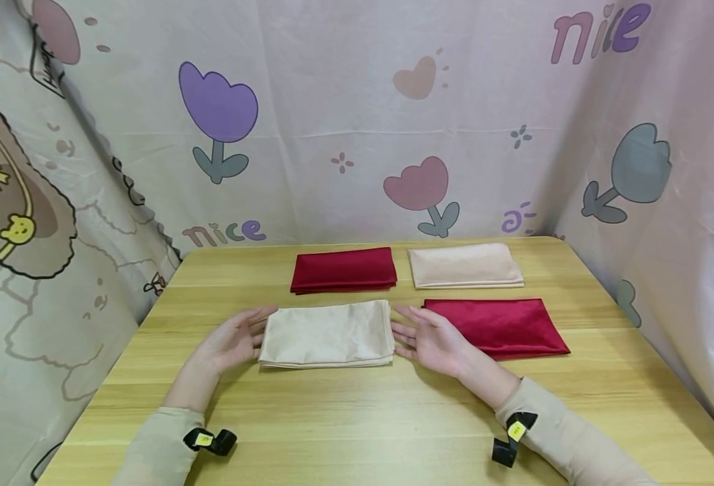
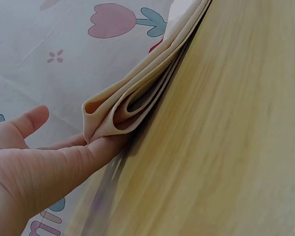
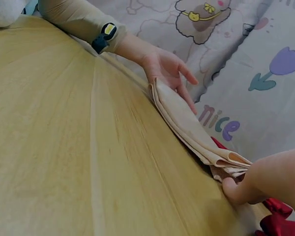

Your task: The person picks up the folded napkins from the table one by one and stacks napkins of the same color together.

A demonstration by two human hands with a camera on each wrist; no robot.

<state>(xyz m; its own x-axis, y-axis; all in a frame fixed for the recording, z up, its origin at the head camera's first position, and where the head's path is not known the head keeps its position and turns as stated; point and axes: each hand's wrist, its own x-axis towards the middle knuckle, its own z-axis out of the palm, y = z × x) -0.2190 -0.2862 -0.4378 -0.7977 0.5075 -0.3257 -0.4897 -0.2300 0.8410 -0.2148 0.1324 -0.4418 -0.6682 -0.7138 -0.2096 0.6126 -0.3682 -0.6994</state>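
Note:
A folded cream cloth (image 1: 328, 335) lies on the wooden table between both hands, its stacked layers showing as loops in the left wrist view. My left hand (image 1: 233, 339) is at its left end, fingers extended against the folded edge and thumb (image 2: 33, 121) raised away from it. At the opposite end, my right hand (image 1: 432, 341) has its straight fingers right by the cloth's edge, palm turned inward. Seen from the right wrist, this cream cloth (image 3: 184, 115) stretches between the two hands, with the right hand (image 3: 280, 174) close at its near end.
Behind the cream cloth lies a folded dark red cloth (image 1: 343, 271), with a pale pinkish one (image 1: 465, 266) to its right. Another red cloth (image 1: 503, 327) sits just beyond the right hand. A patterned curtain (image 1: 333, 121) borders the wooden table (image 1: 333, 425) at the back and sides.

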